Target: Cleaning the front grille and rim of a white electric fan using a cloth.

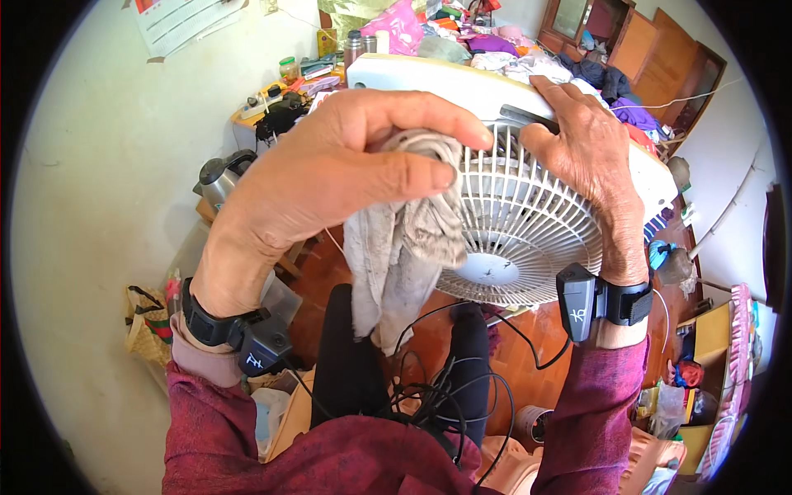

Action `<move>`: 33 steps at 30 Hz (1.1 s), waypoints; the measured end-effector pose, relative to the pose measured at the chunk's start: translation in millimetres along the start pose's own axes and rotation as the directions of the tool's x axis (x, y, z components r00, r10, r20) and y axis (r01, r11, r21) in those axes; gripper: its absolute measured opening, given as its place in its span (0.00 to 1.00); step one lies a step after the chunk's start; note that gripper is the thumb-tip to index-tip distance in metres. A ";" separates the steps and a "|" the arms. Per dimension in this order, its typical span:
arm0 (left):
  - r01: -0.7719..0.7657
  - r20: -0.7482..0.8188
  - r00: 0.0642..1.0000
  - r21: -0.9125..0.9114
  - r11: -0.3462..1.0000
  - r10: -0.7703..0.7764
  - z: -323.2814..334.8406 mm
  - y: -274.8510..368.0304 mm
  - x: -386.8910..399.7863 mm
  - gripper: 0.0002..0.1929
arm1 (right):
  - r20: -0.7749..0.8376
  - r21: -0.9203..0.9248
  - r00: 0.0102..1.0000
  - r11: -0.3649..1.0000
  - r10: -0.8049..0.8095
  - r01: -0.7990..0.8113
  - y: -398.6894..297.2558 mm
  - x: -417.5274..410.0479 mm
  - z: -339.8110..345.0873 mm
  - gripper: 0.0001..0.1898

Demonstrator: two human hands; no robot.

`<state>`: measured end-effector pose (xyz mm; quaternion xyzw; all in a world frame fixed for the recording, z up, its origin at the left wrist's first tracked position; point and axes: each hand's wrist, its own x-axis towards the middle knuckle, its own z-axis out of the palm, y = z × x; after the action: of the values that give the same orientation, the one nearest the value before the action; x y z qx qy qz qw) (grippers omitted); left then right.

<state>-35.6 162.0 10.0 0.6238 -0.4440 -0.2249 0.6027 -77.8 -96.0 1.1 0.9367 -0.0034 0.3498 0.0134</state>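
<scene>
My left hand (346, 154) grips a crumpled, grey-stained cloth (396, 247) between thumb and fingers. Its lower end hangs down in front of my knees. The cloth lies against the left side of the round white grille (526, 235) of an electric fan, whose hub is a pale disc. Behind the grille, the blades are only partly visible. My right hand (581, 136) holds the top edge of the fan's white housing (433, 83), beside a dark slot-shaped handle recess. Both wrists wear black straps with small devices.
Black cables (433, 390) hang in loops over my lap. To the left, a steel kettle (219, 176) stands near a cluttered table (247, 120). Heaped clothes (513, 49) lie beyond the fan. An open cardboard box (711, 334) and other goods are at the right.
</scene>
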 end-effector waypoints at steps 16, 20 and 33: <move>0.185 0.239 0.935 0.301 0.936 -0.261 56.7 -1.2 -29.9 0.21 | 0.521 0.843 0.846 -0.088 -0.117 -0.531 -59.2 -150.5 -38.4 0.15; 0.224 0.170 0.949 0.235 0.946 -0.266 55.0 -14.5 -31.5 0.21 | 0.220 0.975 0.975 0.018 -0.007 -0.220 -51.7 -154.6 -32.4 0.13; -0.044 -0.078 0.839 0.977 0.210 0.538 22.9 -39.5 98.7 0.19 | -0.255 0.153 0.965 0.988 0.063 -0.024 -49.5 -101.3 -16.2 0.19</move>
<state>6.7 63.1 -6.4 0.7882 -0.4640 0.3427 0.2144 -164.1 -46.3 -54.1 0.8810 0.0039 0.4688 -0.0636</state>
